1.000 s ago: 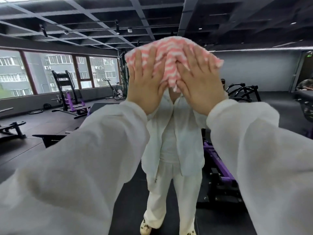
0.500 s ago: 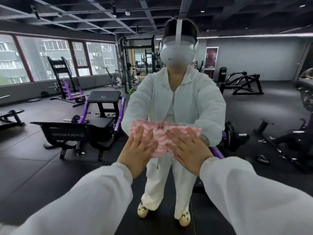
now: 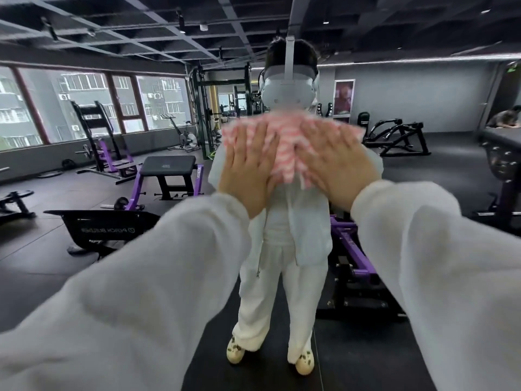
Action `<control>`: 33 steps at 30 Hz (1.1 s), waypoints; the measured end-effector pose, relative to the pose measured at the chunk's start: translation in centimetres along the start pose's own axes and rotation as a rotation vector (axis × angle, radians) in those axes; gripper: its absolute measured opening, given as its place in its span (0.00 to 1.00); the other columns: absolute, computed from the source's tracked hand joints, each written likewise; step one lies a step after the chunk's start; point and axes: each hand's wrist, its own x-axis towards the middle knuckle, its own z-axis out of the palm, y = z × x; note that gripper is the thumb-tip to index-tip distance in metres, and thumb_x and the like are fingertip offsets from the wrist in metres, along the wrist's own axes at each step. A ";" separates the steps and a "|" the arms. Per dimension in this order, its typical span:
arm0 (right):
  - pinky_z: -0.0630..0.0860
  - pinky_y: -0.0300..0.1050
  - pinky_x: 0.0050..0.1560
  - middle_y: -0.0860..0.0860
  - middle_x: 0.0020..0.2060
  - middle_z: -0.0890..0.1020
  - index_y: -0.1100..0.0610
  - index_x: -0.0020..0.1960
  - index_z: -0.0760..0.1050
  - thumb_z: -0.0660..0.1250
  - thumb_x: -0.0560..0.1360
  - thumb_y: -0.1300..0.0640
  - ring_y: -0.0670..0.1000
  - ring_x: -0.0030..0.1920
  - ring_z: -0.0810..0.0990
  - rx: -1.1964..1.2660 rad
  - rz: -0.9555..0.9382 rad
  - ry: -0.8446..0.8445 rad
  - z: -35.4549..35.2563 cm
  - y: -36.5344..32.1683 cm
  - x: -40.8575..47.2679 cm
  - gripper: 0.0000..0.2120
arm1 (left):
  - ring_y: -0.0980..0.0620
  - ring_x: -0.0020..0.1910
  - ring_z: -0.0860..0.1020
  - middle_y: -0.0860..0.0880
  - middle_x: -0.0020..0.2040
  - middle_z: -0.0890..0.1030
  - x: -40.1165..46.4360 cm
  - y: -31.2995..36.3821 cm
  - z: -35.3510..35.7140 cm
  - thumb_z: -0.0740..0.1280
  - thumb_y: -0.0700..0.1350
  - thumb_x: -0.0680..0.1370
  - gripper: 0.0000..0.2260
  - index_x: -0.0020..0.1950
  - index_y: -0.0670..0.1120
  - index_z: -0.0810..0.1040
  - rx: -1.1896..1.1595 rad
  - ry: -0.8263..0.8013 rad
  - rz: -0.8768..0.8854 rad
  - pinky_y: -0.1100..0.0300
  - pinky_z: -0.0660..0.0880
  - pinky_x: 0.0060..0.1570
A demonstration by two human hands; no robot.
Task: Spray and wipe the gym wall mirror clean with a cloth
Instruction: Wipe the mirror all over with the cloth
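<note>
The wall mirror fills the whole view and reflects the gym and me in white clothes. A pink-and-white striped cloth lies flat against the glass at chest height, blurred by motion. My left hand presses the cloth's left part with straight, spread fingers. My right hand presses its right part the same way. Both arms in white sleeves reach forward from the bottom corners. No spray bottle is in view.
The mirror reflects a black bench with purple frame, a squat rack, a purple machine behind me, windows at left, and a person at far right.
Both hands slid the cloth down the mirror from head height to waist height, and have now brought it back up to chest height.
</note>
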 end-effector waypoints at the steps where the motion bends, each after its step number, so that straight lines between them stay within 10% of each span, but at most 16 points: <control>1: 0.44 0.57 0.72 0.57 0.76 0.55 0.54 0.76 0.53 0.45 0.77 0.46 0.61 0.75 0.54 0.014 0.054 -0.010 -0.9 1.4 1.1 0.29 | 0.31 0.74 0.46 0.41 0.75 0.39 2.1 -0.3 -1.1 0.39 0.59 0.79 0.30 0.74 0.44 0.36 -0.018 0.027 -0.010 0.42 0.38 0.70; 16: 0.39 0.64 0.71 0.54 0.75 0.54 0.52 0.72 0.61 0.52 0.77 0.47 0.60 0.76 0.41 0.094 -0.030 0.006 3.9 -3.0 -9.1 0.24 | 0.31 0.69 0.55 0.42 0.73 0.59 -5.0 3.1 3.1 0.54 0.50 0.74 0.23 0.69 0.47 0.63 -0.011 -0.002 0.265 0.33 0.58 0.64; 22: 0.35 0.62 0.72 0.55 0.67 0.73 0.54 0.58 0.81 0.72 0.67 0.46 0.60 0.70 0.60 0.115 -0.313 -0.142 5.9 -6.7 -16.3 0.23 | 0.30 0.72 0.53 0.44 0.73 0.62 -13.1 7.8 5.7 0.76 0.55 0.63 0.31 0.65 0.52 0.76 0.083 -0.269 0.342 0.38 0.57 0.65; 25: 0.35 0.62 0.72 0.52 0.67 0.70 0.52 0.57 0.81 0.70 0.67 0.43 0.57 0.68 0.63 0.113 -0.364 -0.215 6.0 -7.2 -17.7 0.22 | 0.34 0.74 0.41 0.45 0.74 0.51 -15.0 9.1 6.7 0.74 0.55 0.66 0.32 0.69 0.51 0.73 0.055 -0.349 0.299 0.41 0.37 0.71; 28: 0.36 0.60 0.73 0.52 0.71 0.64 0.52 0.63 0.78 0.51 0.73 0.47 0.59 0.73 0.56 0.181 -0.320 -0.174 5.8 -6.1 -16.7 0.25 | 0.40 0.76 0.42 0.45 0.73 0.64 -14.6 9.0 6.5 0.62 0.55 0.71 0.26 0.65 0.45 0.76 -0.020 -0.272 0.227 0.45 0.45 0.70; 33: 0.41 0.59 0.72 0.55 0.72 0.59 0.55 0.72 0.63 0.51 0.75 0.48 0.59 0.72 0.57 0.122 -0.130 -0.023 4.1 -1.5 -11.4 0.26 | 0.34 0.69 0.60 0.37 0.70 0.65 -6.7 8.2 2.9 0.51 0.54 0.74 0.27 0.68 0.41 0.65 -0.012 -0.131 0.128 0.42 0.53 0.67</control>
